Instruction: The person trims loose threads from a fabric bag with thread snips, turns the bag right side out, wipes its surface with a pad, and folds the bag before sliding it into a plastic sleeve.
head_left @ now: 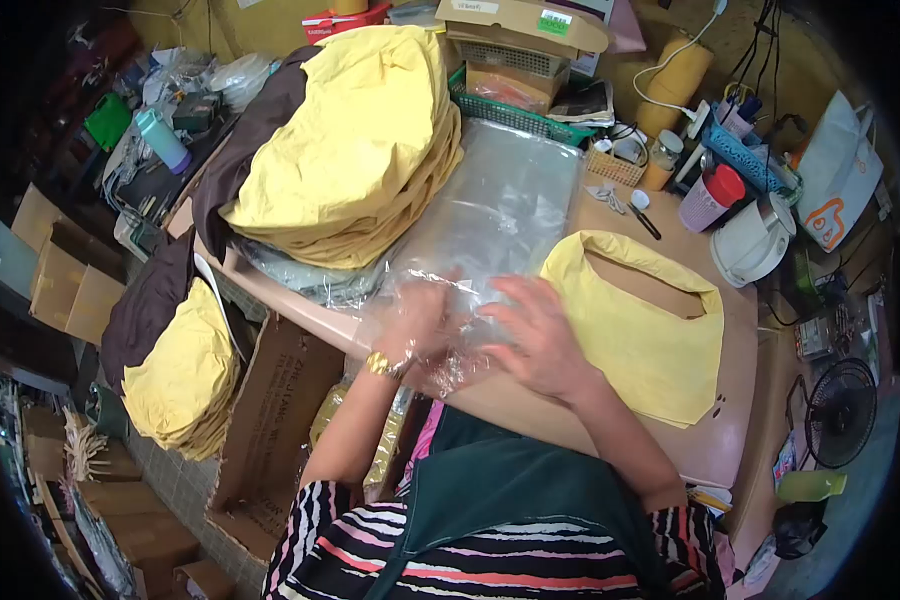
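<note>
My left hand (418,318), with a gold watch at the wrist, is at a clear plastic bag (450,370) near the table's front edge; its fingers are blurred and partly behind the plastic. My right hand (538,335) is beside it, its fingers spread and bent over the crinkled plastic. Behind both hands lies a flat stack of clear plastic bags (515,180). To the right, a folded yellow fabric piece (650,340) with an oval opening lies flat on the table. A tall pile of yellow fabric (345,150) with dark brown cloth stands at the back left.
A cardboard box (270,430) stands open below the table's left edge, beside another yellow and brown fabric pile (182,370). Green baskets (530,122), a pink cup (712,198) and a white appliance (755,240) line the back. A black fan (840,412) is at right.
</note>
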{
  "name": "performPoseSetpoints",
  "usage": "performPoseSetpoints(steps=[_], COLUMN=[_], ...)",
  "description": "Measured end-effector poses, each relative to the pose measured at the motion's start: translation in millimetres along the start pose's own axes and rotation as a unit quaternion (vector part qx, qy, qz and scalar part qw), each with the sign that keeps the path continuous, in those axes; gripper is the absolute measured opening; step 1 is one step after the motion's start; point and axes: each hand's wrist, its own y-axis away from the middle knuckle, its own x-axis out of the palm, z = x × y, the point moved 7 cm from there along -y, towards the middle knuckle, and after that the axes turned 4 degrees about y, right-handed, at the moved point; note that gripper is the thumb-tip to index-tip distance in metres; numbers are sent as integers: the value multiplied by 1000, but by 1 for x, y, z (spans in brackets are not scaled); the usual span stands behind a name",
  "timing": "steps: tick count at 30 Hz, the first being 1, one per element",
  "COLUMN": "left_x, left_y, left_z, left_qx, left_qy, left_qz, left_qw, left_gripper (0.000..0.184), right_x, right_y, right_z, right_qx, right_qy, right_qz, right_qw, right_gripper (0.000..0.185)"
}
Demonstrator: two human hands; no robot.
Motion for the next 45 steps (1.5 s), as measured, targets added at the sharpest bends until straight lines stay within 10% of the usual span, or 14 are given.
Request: performPoseSetpoints(steps=[1, 5, 7, 10, 14, 17, 22, 28, 32, 36, 45], left_x=[22, 51, 16, 36, 54, 33, 26, 6, -1, 9, 16], left_y=[10, 23, -2, -20, -16, -16, -12, -9, -13, -15, -35], left_z=[-3, -9, 3, 60, 27, 49, 53, 51, 52, 65, 65], left_qx=[-48, 12, 113, 17, 74, -12, 61, -146, 99, -22, 70], left_qy=[64, 225, -184, -210, 90, -275, -220, -92, -71, -28, -72], left_qz=[189, 351, -107, -170, 149, -126, -63, 127, -142, -166, -95], left_qw=[979, 909, 970, 963, 982, 953, 971, 977, 982, 985, 990], left_gripper=[64, 66, 59, 54, 60, 54, 44, 20, 11, 15, 21], right_x=[-5, -5, 2, 2, -1, -2, -2, -1, -1, -1, 1], right_y=[20, 115, 156, 153, 152, 152, 152, 154, 153, 154, 153], right_z=[-21, -112, -144, -141, -139, -138, -138, -139, -139, -140, -137], right_qx=[69, 263, 387, 371, 351, 346, 352, 344, 348, 346, 345], right_qy=[38, 183, 244, 260, 263, 265, 262, 260, 261, 261, 265], right_qz=[18, 49, 101, 97, 75, 63, 70, 60, 61, 62, 51], right_qw=[997, 946, 883, 886, 895, 898, 896, 900, 898, 899, 899], right_gripper=[41, 56, 63, 63, 62, 62, 61, 61, 60, 61, 58])
